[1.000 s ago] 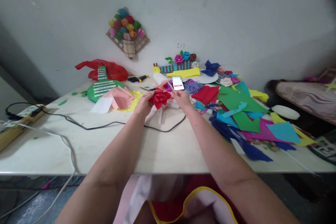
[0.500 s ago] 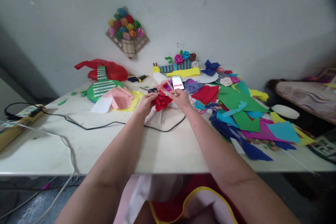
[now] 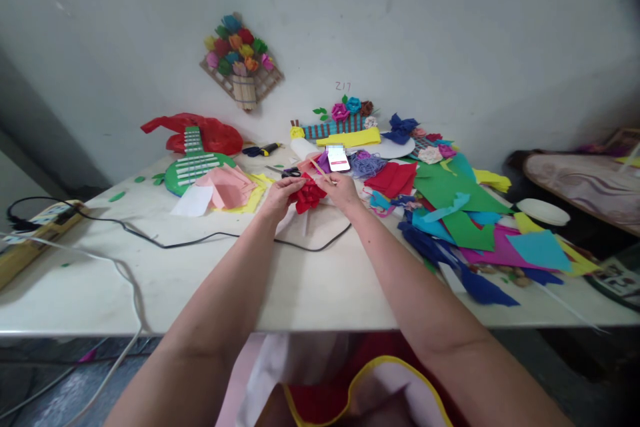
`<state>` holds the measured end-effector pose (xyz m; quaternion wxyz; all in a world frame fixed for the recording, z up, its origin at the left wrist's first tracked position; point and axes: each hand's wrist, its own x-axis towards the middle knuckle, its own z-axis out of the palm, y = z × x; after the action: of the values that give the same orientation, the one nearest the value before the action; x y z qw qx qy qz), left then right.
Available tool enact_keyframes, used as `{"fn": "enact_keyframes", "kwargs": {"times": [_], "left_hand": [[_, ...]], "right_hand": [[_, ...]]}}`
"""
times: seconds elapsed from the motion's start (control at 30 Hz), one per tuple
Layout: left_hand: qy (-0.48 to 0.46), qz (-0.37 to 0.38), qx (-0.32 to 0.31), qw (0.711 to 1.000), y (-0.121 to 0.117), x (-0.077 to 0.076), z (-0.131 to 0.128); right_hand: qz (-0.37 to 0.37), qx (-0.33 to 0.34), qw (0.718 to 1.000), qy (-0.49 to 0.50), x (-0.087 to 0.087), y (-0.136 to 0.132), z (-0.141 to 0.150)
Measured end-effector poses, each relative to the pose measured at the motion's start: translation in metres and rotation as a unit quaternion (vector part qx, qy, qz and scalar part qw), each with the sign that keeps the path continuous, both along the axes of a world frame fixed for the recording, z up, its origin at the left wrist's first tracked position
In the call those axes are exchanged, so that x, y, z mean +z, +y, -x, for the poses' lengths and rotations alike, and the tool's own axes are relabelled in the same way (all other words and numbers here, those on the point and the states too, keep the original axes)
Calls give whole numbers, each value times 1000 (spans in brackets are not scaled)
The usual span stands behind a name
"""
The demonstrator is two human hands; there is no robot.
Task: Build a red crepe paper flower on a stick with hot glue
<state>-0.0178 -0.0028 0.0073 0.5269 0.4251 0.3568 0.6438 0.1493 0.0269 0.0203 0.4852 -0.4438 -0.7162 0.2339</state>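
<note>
Over the table, a red paper flower [image 3: 308, 196] is pinched at its left side by my left hand [image 3: 281, 197]. My right hand [image 3: 344, 191] is closed around a thin wooden stick [image 3: 318, 167], which slants up to the left above the flower's right edge. Whether the stick touches the petals I cannot tell. Just behind my left hand lie scissors [image 3: 290, 173] with dark handles. A lit phone [image 3: 338, 159] rests beyond my right hand, next to purple-grey shredded paper [image 3: 367, 165].
Pink paper sheets [image 3: 227, 187] and a green guitar-shaped piece [image 3: 193, 170] lie to the left. A black cable [image 3: 200, 238] crosses the table in front of the flower. Coloured paper [image 3: 457, 193] is heaped on the right; a power strip [image 3: 45, 233] sits far left.
The stick in my right hand has tipped further left, over the flower. My right hand has shifted slightly left; my left hand stays on the flower.
</note>
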Motion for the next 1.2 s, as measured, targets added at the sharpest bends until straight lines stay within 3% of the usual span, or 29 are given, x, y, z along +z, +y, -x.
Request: {"fn": "enact_keyframes", "kwargs": {"times": [1.0, 1.2], "left_hand": [[22, 5, -3, 1000, 1, -1, -1], [15, 2, -2, 1000, 0, -1, -1]], "right_hand": [[-8, 33, 999, -18, -2, 0, 0], [14, -3, 1000, 8, 1, -2, -2]]}}
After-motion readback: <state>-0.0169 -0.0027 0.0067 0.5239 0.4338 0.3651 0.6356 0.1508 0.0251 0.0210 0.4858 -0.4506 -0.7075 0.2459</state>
